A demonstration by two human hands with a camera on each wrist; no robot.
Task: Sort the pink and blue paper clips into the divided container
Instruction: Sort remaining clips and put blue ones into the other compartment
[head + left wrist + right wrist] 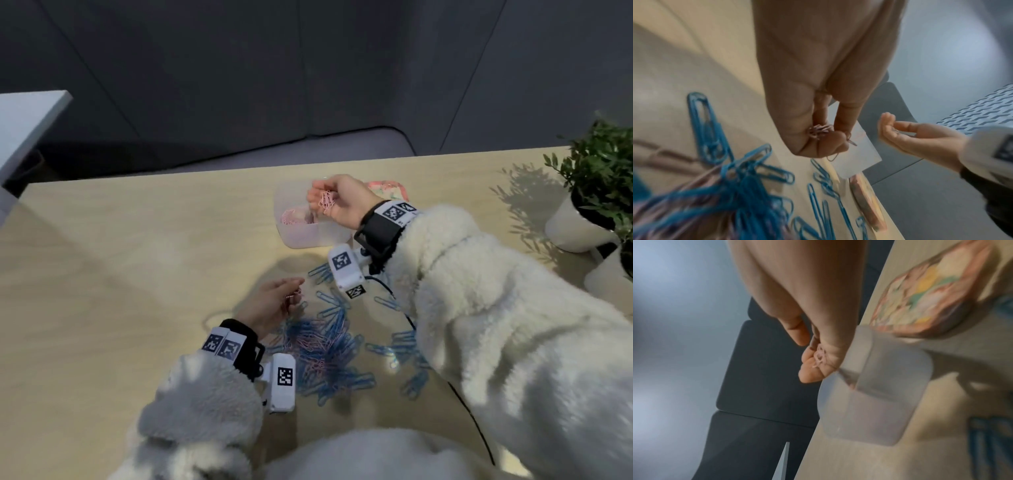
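Note:
A translucent divided container (301, 236) stands at the table's far middle, with pink clips (296, 219) in one compartment. My right hand (337, 200) hovers over it, palm turned up, cupping a bunch of pink clips (326, 200) in curled fingers; the same bunch (819, 356) shows in the right wrist view beside the container (869, 402). My left hand (274, 303) is lower, over a heap of mostly blue clips (329, 346) mixed with pink, and pinches a few pink clips (819, 130) between thumb and fingers.
A patterned lid or pad (388, 190) lies just behind the container. Two white plant pots (579, 229) stand at the right edge. A black cable (469, 407) runs along my right sleeve. Bare wood (120, 274) lies to the left.

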